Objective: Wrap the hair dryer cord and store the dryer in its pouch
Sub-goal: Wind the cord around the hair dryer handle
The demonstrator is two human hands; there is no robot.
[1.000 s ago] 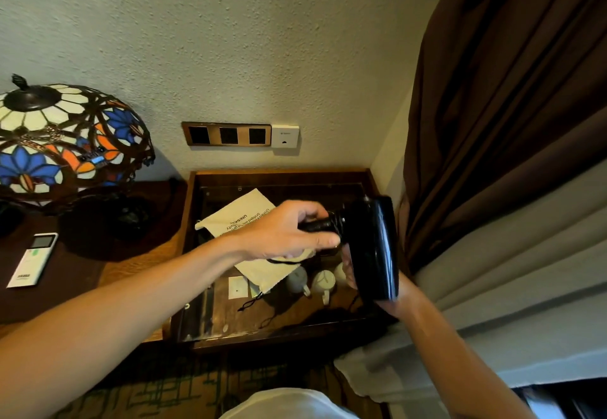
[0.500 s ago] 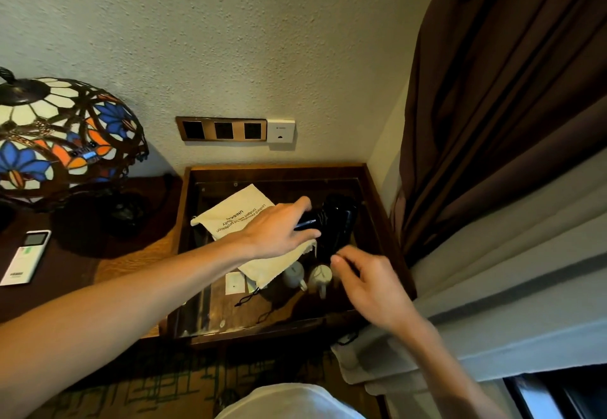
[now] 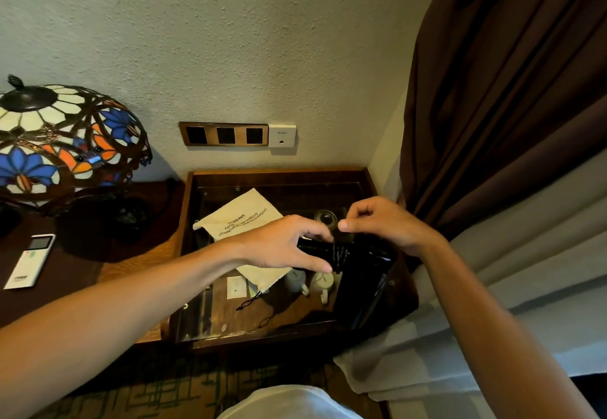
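Hair dryer (image 3: 358, 274), glossy black, held above the glass-topped wooden tray table (image 3: 279, 173), at about 4 o'clock from the pouch. Left hand (image 3: 282, 247) grips the folded handle, fingers curled round it. Cord (image 3: 338, 251) shows as several dark turns round the handle, just beside the left fingertips. Right hand (image 3: 381, 221) sits at 1 o'clock of the handle, thumb and forefinger pinched together; most likely on the cord's end, but the strand itself is too thin to confirm.

Step in hand, by my reading: winding, near its finish. Next move calls for securing the loose end so the turns hold, then opening the mouth of the pouch.

Drawstring pouch (image 3: 239, 218), cream cloth with printed text, lies flat on the glass at 10 o'clock from the dryer, its cords trailing toward 6 o'clock. Two white mugs (image 3: 308, 282) show beneath the glass.

Room: stained-glass lamp (image 3: 65, 142) at 9 o'clock, white remote (image 3: 31, 261) below it, switch panel (image 3: 223, 134) on the textured wall at 12, brown curtain (image 3: 499, 90) at 2 o'clock.
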